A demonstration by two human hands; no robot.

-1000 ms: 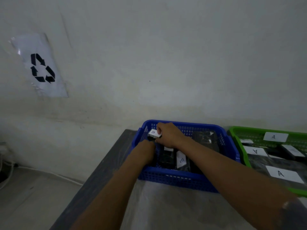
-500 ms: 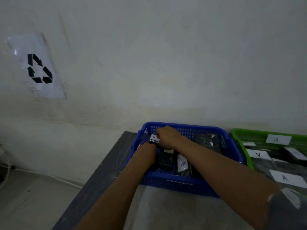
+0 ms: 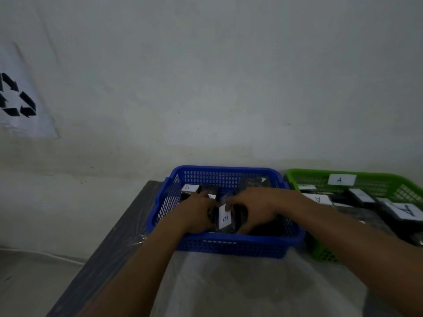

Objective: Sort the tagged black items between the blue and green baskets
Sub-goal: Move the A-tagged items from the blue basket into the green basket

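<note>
Elbows are cut off by the bottom edge; only bare forearms show, reaching over the table [image 3: 109, 248], whose near part lies under a clear sheet [image 3: 229, 282]. The light is dim and the black things blur together, so mostly their white tags tell them apart.

Both hands are down inside the blue basket [image 3: 229, 245], near its front wall. The left hand [image 3: 196, 213] shows its back to the camera. Its fingers are hidden against the left edge of a B item [image 3: 225, 217], and I cannot tell whether they clasp it. The right hand [image 3: 254, 209] grasps the same B item from the right, thumb at the tag's upper corner and fingers curled round the black body. The item stands tilted between the two hands, its letter lying sideways.

Behind the left hand, in the basket's far left corner, lies a second item [image 3: 190, 188] with a B tag facing up. At the far right a third item [image 3: 253, 183] is glossy, its tag only a white sliver.

The green basket [image 3: 309, 171] stands just beside the blue one on the right. Its near part is hidden by the right forearm and its right end is cut off. It holds A items [image 3: 405, 211], tags up.

Beyond is a pale wall [image 3: 229, 88]; a recycling sign [image 3: 16, 97] on it is cut by the left edge
</note>
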